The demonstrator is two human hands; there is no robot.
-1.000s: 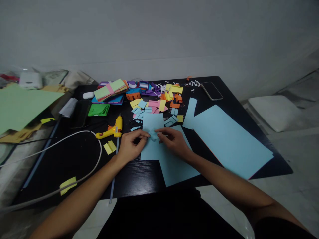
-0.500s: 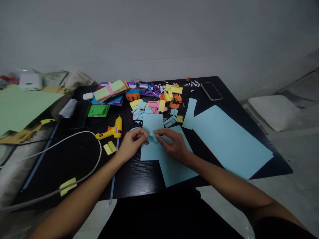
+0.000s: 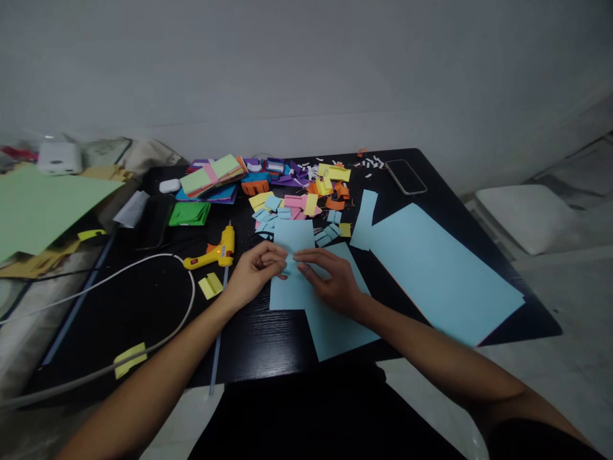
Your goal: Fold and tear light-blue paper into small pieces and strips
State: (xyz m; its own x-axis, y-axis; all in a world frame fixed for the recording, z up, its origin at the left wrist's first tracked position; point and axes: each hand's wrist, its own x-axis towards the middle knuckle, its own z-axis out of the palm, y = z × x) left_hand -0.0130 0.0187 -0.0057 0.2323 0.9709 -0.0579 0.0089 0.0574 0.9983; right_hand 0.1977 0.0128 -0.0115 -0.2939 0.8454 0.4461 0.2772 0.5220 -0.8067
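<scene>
1. Left hand (image 3: 256, 271): fingers curled in, thumb close to index, tips over the upright blue sheet (image 3: 292, 297). Pinch on anything: cannot tell, too blurred.
2. Right hand (image 3: 335, 278): index and middle nearly straight and close together, thumb below with a small gap. Tips face the left hand's, near but apart.
3. Small blue paper piece (image 3: 290, 263): between the two hands' fingertips, over the upright blue sheet. Same color as sheet, outline and exact contact unclear.
4. Angled blue sheet (image 3: 338, 335): under right hand, beside and partly overlapping the upright one.
5. Right side: large blue sheets (image 3: 445, 275), narrow blue strip (image 3: 366, 214) at their left end, phone (image 3: 406, 177) lying near the far edge.
6. Beyond the hands: loose folded paper pieces (image 3: 295, 203) in blue, pink, yellow, orange; purple and white scraps farther back.
7. Left side: yellow glue gun (image 3: 215, 253), yellow folded piece (image 3: 211, 285), clear rod (image 3: 216, 358), green papers (image 3: 189, 213), banded paper stack (image 3: 213, 175), looping white cable (image 3: 193, 291).
8. Surface: black wood-grain table (image 3: 268, 348). Room: plain gray wall (image 3: 306, 70) behind, white seat (image 3: 527, 217) at right, dim light.
</scene>
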